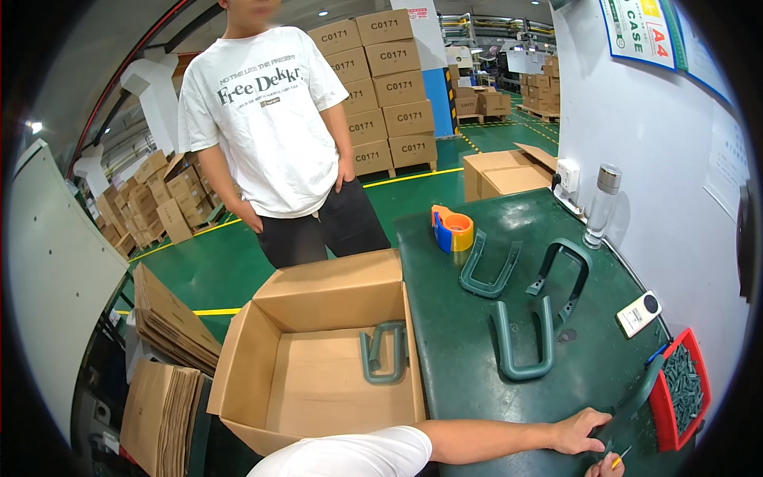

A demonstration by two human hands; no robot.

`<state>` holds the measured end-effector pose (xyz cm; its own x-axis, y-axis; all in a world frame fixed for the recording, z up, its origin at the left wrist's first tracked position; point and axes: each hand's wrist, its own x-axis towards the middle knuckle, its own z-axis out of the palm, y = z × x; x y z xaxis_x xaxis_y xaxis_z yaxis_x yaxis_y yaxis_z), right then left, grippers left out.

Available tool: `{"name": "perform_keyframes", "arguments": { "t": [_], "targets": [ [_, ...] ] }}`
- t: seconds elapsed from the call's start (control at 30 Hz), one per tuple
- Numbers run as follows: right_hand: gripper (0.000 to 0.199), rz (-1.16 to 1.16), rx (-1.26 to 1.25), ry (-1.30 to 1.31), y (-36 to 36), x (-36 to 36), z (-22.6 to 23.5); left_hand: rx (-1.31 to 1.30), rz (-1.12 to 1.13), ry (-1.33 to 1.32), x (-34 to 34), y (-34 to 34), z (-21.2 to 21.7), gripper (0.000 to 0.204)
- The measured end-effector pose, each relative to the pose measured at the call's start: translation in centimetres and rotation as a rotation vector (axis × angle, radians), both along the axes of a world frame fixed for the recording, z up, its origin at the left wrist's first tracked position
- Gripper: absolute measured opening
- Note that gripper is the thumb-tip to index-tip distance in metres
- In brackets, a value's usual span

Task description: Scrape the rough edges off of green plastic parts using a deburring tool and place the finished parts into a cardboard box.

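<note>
My left hand [579, 432] is closed round the near end of a dark green curved handle [638, 393], which slants up beside the red bin. Just below it, at the lower edge, my right hand [605, 468] pinches a small tool [617, 462] with a yellow grip and a thin tip; its exact kind is unclear. Farther up the table lie more green U-shaped handles: one nearest me [528, 370], one behind it [486, 288] and one to the right [584, 266]. Part of the held handle is hidden by my hand.
An open cardboard box [318, 350] with green handles [387, 375] inside stands left of the green table [453, 350]. The red bin [675, 441] holds small green pieces. A tape dispenser [453, 229], a glass bottle [602, 207] and a white device [638, 315] are on the table. A person [274, 127] stands beyond the box.
</note>
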<state>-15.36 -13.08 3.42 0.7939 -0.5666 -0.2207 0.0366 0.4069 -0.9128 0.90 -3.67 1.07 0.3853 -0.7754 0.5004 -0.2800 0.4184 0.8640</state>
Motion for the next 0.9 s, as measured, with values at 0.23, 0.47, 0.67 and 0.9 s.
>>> {"name": "perform_keyframes", "arguments": {
  "t": [0.23,0.47,0.67,0.9],
  "targets": [
    [0.012,-0.001,0.011,-0.010,0.13,0.02,0.22,-0.030,0.016,-0.004,-0.09,0.03,0.11,0.036],
    [0.012,-0.006,0.010,-0.016,0.13,-0.03,0.10,-0.020,0.023,-0.022,-0.05,0.14,0.17,0.036],
    [0.011,-0.014,0.002,0.002,0.28,0.01,0.25,-0.039,0.033,-0.030,-0.07,0.05,-0.03,0.037],
    [0.011,-0.009,0.000,0.008,0.32,0.05,0.40,-0.026,0.018,-0.022,-0.03,0.06,0.03,0.038]
  ]
}}
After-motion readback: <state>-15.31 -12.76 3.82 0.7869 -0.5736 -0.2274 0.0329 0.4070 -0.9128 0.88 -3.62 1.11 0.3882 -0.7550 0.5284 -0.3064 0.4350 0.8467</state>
